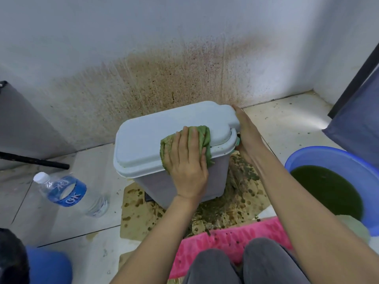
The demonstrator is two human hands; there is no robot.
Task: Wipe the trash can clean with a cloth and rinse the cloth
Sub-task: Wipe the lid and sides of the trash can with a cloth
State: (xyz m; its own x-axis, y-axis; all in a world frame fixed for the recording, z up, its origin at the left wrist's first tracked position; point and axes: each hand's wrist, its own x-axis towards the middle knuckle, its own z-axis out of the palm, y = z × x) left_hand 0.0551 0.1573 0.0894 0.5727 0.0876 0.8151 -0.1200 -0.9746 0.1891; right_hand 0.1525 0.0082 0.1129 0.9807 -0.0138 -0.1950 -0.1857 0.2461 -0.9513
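A small white trash can (pixel 180 187) with a pale lid (pixel 155 130) stands on the dirty tiled floor by the wall. My left hand (pixel 187 167) lies flat, fingers straight, pressing a green cloth (pixel 202 136) onto the lid's near right part and rim. My right hand (pixel 247 130) rests with straight fingers against the can's right end, at the lid's hinge. To the right stands a blue basin (pixel 328 154) holding dark green water (pixel 326 187).
A water bottle (pixel 67 191) with a blue label lies on the floor at left. Brown splatter covers the wall and the floor around the can. A pink mat (pixel 229 238) lies before my knees. A black rod (pixel 34 160) and a grey cabinet are at far left.
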